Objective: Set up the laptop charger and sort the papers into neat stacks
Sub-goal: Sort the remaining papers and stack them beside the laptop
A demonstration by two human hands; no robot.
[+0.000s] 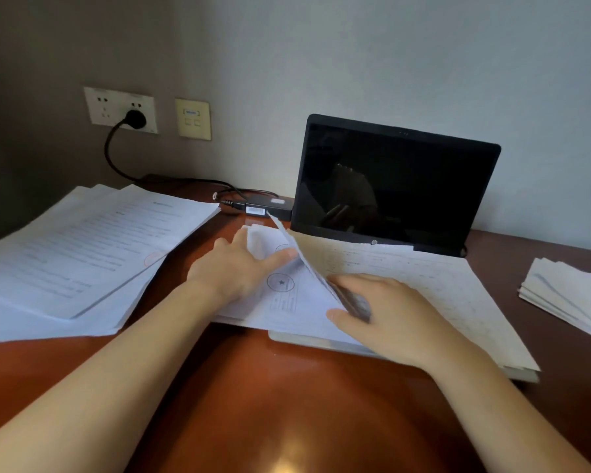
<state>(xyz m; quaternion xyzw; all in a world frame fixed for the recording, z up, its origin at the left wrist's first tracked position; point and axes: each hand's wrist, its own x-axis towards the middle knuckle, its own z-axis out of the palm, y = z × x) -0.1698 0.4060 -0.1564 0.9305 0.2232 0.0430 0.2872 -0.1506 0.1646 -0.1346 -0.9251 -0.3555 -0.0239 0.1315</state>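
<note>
- My left grip [232, 268] lies spread flat on the stamped sheet [280, 302], pressing it down so it won't slide.
- My right grip [389, 312] pinches the lifted pages [372, 264], thumb under, fingers over, tilting them up to show what's beneath.
- The charger [268, 206] sits on the bench [270, 404] beside the laptop [389, 186], its plug [135, 118] in the wall socket [116, 104]. I can't tell whether it reaches the laptop.
- A big stack [82, 254] lies left and a small stack [567, 291] right, kept well apart.

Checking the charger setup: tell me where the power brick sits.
Head view, centre: the power brick lies on the desk just left of the laptop, beyond the lifted sheet.
</note>
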